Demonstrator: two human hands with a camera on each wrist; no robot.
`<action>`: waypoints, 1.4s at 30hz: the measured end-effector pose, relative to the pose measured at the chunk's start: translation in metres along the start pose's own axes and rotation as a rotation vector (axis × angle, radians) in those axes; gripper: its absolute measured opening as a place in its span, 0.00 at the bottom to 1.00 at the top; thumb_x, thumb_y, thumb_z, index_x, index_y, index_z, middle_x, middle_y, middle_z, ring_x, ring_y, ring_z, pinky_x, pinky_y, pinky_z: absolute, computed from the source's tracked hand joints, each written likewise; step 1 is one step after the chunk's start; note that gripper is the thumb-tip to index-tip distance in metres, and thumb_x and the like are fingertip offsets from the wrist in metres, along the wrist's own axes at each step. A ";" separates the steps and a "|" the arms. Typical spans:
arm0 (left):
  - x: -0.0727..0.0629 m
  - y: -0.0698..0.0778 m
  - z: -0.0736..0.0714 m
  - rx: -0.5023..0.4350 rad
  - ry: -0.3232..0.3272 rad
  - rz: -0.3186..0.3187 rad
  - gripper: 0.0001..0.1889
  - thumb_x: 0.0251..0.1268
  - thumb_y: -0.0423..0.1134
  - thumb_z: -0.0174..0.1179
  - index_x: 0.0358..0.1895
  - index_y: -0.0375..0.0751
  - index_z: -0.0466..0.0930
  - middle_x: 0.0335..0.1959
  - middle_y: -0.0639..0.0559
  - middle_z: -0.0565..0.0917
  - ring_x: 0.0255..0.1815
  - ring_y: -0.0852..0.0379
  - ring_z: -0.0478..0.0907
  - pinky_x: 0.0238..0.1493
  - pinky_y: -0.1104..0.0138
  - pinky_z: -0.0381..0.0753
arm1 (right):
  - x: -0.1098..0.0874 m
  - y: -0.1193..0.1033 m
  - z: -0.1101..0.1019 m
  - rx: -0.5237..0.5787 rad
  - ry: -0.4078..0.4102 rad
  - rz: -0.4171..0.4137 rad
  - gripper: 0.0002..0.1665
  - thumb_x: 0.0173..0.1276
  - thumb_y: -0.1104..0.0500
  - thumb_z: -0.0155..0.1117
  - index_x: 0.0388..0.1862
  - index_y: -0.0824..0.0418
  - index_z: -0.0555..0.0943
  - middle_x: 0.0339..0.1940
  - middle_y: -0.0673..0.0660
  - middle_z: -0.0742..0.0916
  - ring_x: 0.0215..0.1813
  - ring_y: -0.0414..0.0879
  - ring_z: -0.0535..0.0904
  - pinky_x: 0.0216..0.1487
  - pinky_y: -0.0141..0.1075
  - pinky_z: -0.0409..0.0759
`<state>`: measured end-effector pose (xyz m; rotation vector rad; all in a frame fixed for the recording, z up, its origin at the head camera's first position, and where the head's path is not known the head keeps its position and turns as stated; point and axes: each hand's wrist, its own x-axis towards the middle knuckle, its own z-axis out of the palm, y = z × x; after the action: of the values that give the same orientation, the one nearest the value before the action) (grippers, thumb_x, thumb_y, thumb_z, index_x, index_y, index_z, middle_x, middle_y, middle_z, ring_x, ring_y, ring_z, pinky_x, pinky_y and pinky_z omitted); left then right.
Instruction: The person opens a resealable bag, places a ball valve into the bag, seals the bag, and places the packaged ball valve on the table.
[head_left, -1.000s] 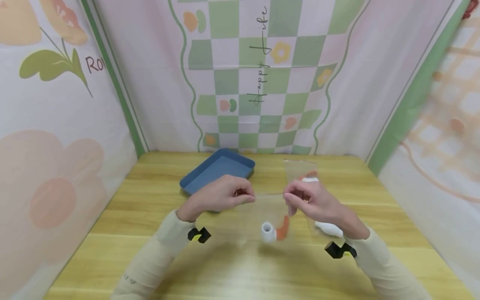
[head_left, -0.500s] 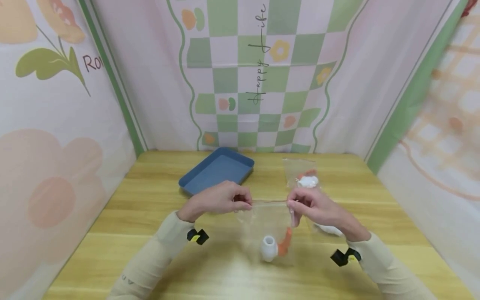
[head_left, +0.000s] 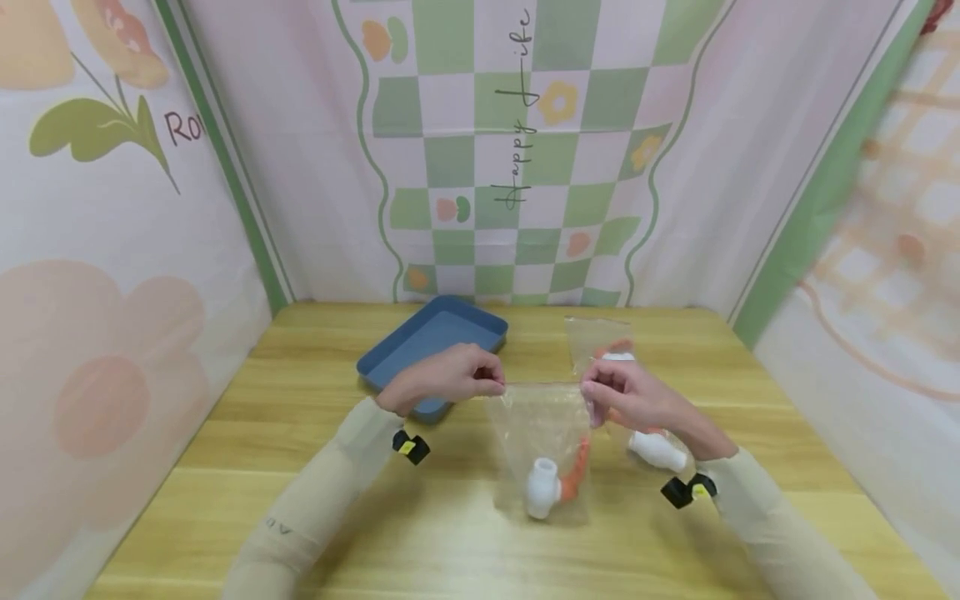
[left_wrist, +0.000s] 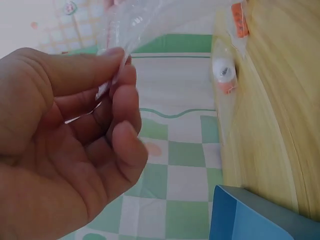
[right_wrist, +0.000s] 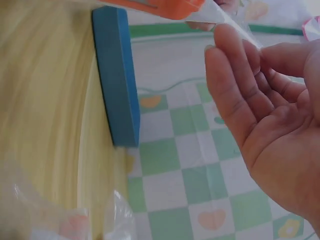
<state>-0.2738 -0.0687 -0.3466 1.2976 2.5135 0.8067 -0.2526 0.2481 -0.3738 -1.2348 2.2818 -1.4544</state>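
In the head view, a clear zip bag [head_left: 536,417] hangs between both hands above the table. Inside its bottom sits a white plastic ball valve [head_left: 543,489] with an orange lever handle. My left hand [head_left: 456,372] pinches the bag's top left corner between thumb and fingers. At the top right corner, my right hand [head_left: 633,395] pinches it likewise. The left wrist view shows thumb and index fingertip pressed on the thin plastic [left_wrist: 132,27]. In the right wrist view, the orange handle [right_wrist: 180,7] shows at the top, near the fingers.
A blue tray [head_left: 450,329] stands at the back left, partly behind my left hand. Back right, another clear bag [head_left: 585,333] holds a white and orange piece. A further white piece [head_left: 656,450] lies bagged beside my right wrist. Printed curtains surround the wooden table [head_left: 300,375].
Both hands have dipped, then risen, and now stand slightly farther apart. The bag hangs straighter, and the valve inside has sunk lower in view and turned more upright.
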 end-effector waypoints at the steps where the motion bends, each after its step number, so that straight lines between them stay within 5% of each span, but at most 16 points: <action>1: 0.004 -0.002 -0.001 0.020 0.002 0.003 0.07 0.72 0.39 0.57 0.35 0.45 0.82 0.26 0.52 0.81 0.23 0.66 0.68 0.30 0.75 0.69 | 0.002 0.003 -0.002 -0.010 -0.002 0.001 0.09 0.75 0.70 0.50 0.35 0.65 0.76 0.21 0.61 0.82 0.22 0.51 0.81 0.24 0.39 0.82; 5: 0.019 -0.009 -0.004 0.054 -0.010 -0.043 0.07 0.72 0.38 0.58 0.35 0.42 0.82 0.27 0.54 0.80 0.24 0.63 0.70 0.31 0.73 0.70 | 0.009 0.017 -0.011 -0.056 -0.015 0.078 0.09 0.77 0.66 0.51 0.36 0.66 0.77 0.23 0.62 0.83 0.24 0.54 0.82 0.26 0.43 0.83; 11: 0.047 -0.033 0.003 0.091 -0.075 -0.202 0.09 0.71 0.41 0.59 0.39 0.39 0.84 0.30 0.56 0.81 0.28 0.62 0.72 0.31 0.71 0.71 | 0.023 0.047 -0.021 -0.114 -0.035 0.286 0.13 0.77 0.59 0.54 0.38 0.68 0.77 0.28 0.64 0.83 0.27 0.52 0.83 0.33 0.47 0.85; 14: 0.059 -0.045 0.009 0.113 -0.104 -0.260 0.09 0.70 0.40 0.58 0.31 0.43 0.82 0.24 0.58 0.76 0.23 0.63 0.67 0.27 0.71 0.67 | 0.030 0.063 -0.024 -0.169 -0.058 0.360 0.14 0.76 0.56 0.55 0.36 0.67 0.78 0.29 0.62 0.84 0.29 0.50 0.83 0.34 0.46 0.85; 21: 0.087 -0.064 0.021 0.208 -0.134 -0.395 0.21 0.61 0.28 0.51 0.12 0.49 0.61 0.12 0.57 0.56 0.15 0.60 0.50 0.20 0.69 0.53 | 0.050 0.092 -0.034 -0.277 -0.115 0.473 0.14 0.75 0.59 0.53 0.32 0.66 0.79 0.23 0.59 0.84 0.25 0.47 0.81 0.30 0.43 0.84; 29: 0.105 -0.062 0.036 0.400 -0.193 -0.528 0.15 0.69 0.33 0.52 0.22 0.47 0.66 0.23 0.53 0.69 0.23 0.58 0.62 0.25 0.66 0.65 | 0.069 0.104 -0.038 -0.315 -0.247 0.651 0.10 0.70 0.65 0.53 0.31 0.67 0.79 0.21 0.60 0.84 0.20 0.46 0.81 0.26 0.41 0.84; 35: 0.108 -0.053 0.041 0.533 -0.201 -0.545 0.10 0.66 0.39 0.61 0.26 0.48 0.74 0.34 0.52 0.81 0.31 0.56 0.71 0.33 0.64 0.74 | 0.077 0.103 -0.032 -0.414 -0.289 0.724 0.11 0.68 0.64 0.53 0.27 0.64 0.80 0.17 0.56 0.84 0.17 0.43 0.80 0.22 0.37 0.82; 42: 0.111 -0.048 0.043 0.578 -0.219 -0.541 0.17 0.67 0.31 0.50 0.18 0.48 0.67 0.30 0.54 0.78 0.28 0.57 0.68 0.37 0.60 0.75 | 0.087 0.098 -0.023 -0.571 -0.349 0.769 0.15 0.66 0.64 0.52 0.21 0.63 0.80 0.15 0.57 0.85 0.16 0.47 0.81 0.21 0.40 0.83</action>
<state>-0.3560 0.0140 -0.4012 0.6852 2.7912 -0.1794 -0.3749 0.2200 -0.4181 -0.4972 2.5341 -0.3141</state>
